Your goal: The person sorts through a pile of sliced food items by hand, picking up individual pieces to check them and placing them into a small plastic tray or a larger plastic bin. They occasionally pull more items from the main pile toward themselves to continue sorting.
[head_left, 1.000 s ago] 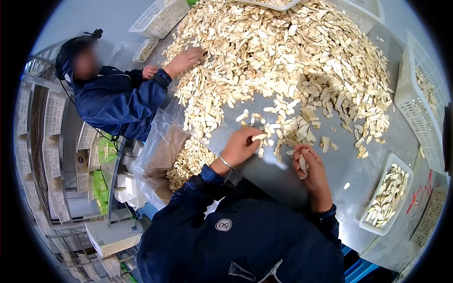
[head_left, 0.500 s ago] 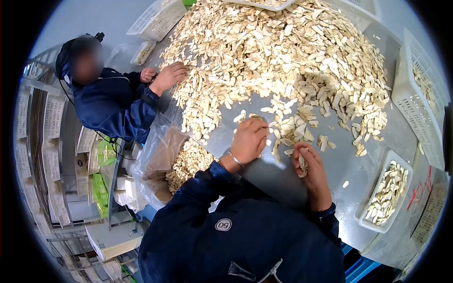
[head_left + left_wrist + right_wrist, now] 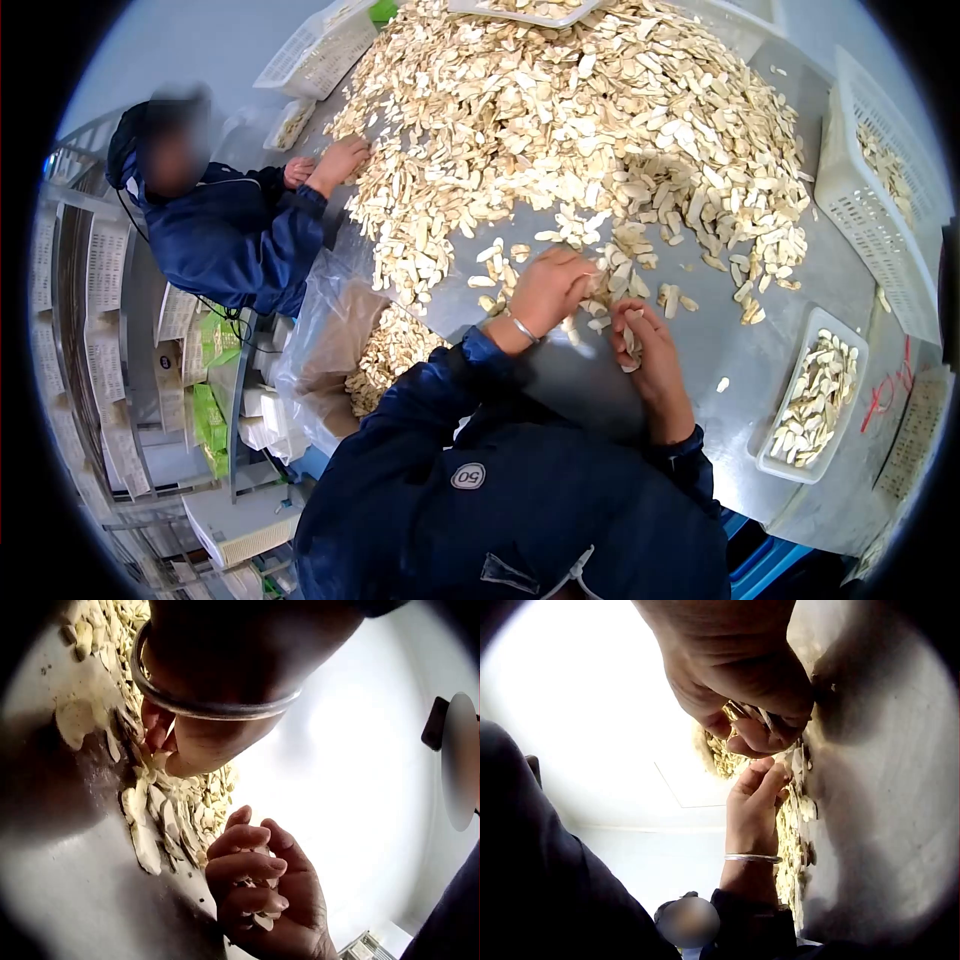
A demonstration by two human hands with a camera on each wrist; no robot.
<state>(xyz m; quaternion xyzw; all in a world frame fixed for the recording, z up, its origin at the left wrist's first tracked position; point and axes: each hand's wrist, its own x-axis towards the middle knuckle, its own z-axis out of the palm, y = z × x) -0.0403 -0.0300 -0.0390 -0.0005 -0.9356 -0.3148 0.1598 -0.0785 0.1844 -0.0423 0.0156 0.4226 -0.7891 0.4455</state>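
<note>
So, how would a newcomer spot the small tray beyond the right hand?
On the metal table, find the right hand, then look outward, away from the left hand. There lies a shallow white tray of pale slices. Its solid walls distinguish it from the taller, perforated basket nearby.
</note>
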